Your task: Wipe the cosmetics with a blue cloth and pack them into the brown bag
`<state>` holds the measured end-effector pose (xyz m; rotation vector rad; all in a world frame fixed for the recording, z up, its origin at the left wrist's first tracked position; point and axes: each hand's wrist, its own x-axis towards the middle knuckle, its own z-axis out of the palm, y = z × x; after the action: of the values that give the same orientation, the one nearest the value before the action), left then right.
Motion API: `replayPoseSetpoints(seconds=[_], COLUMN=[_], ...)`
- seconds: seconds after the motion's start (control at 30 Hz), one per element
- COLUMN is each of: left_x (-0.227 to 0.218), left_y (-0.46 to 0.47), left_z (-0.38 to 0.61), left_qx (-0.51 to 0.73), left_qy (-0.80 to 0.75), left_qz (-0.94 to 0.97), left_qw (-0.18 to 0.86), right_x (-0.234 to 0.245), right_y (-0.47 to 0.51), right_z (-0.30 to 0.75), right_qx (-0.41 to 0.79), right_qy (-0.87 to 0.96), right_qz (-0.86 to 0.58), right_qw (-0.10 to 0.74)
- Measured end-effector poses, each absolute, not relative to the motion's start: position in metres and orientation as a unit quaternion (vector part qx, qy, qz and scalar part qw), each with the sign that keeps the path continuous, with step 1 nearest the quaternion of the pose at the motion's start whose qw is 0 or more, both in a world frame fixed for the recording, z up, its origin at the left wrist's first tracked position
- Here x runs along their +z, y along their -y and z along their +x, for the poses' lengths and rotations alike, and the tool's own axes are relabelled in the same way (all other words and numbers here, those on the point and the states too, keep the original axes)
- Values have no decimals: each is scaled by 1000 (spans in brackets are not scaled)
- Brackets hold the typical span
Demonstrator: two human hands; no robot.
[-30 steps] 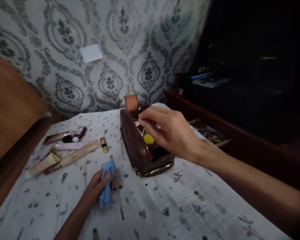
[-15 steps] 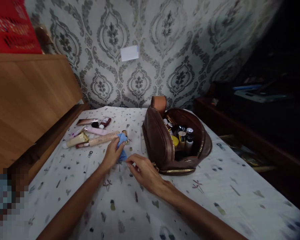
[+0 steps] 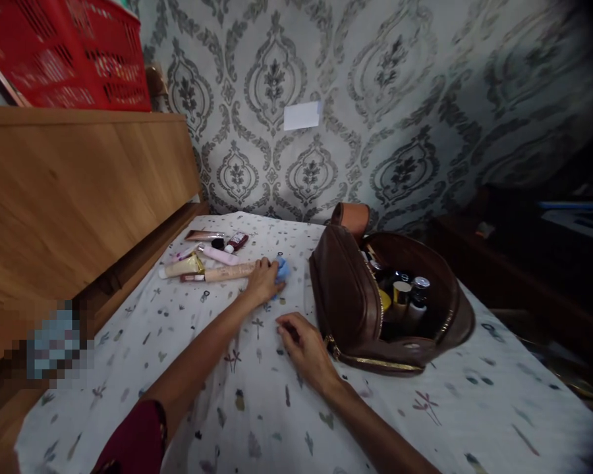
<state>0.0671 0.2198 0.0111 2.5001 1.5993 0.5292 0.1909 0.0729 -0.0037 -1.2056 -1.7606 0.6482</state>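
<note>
My left hand [image 3: 263, 281] is stretched forward over the patterned sheet, fingers closed on a small blue cloth [image 3: 281, 270]. It lies at the near end of a row of cosmetic tubes [image 3: 212, 270]. My right hand [image 3: 304, 343] rests on the sheet with fingers curled, just left of an open brown cosmetic bag [image 3: 348, 296]. Whether it holds anything I cannot tell. Inside the bag stand several small bottles [image 3: 410, 296] and a yellow item.
A flowered white sheet [image 3: 286, 408] covers the bed. A wooden headboard or cabinet [image 3: 69, 197] runs along the left, with a red plastic crate [image 3: 74, 52] on top. Patterned wallpaper is behind. A dark wooden shelf [image 3: 524, 283] lies to the right.
My right hand left the bag's opening and came down onto the sheet beside it. My left hand carried the blue cloth forward toward the tubes. The view swung left.
</note>
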Motion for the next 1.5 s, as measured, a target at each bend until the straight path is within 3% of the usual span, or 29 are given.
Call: replayPoseSetpoints(seconds=[0.7, 0.87, 1.07, 1.27, 1.5], left_x=[12, 4, -5, -4, -2], left_y=[-144, -143, -153, -152, -157], left_z=[14, 3, -2, -7, -13], left_qx=[233, 293, 357, 371, 432], left_qy=[-515, -470, -409, -404, -413], left_qz=[822, 824, 814, 786, 734], left_qw=[60, 115, 208, 286, 322], right_x=[-21, -17, -2, 12, 18], right_y=[-89, -104, -109, -95, -89], right_z=[187, 183, 174, 158, 153], right_qx=[302, 269, 313, 195, 326], right_qy=[670, 675, 617, 639, 557], right_qz=[-544, -574, -635, -660, -651], right_qw=[405, 377, 344, 342, 399])
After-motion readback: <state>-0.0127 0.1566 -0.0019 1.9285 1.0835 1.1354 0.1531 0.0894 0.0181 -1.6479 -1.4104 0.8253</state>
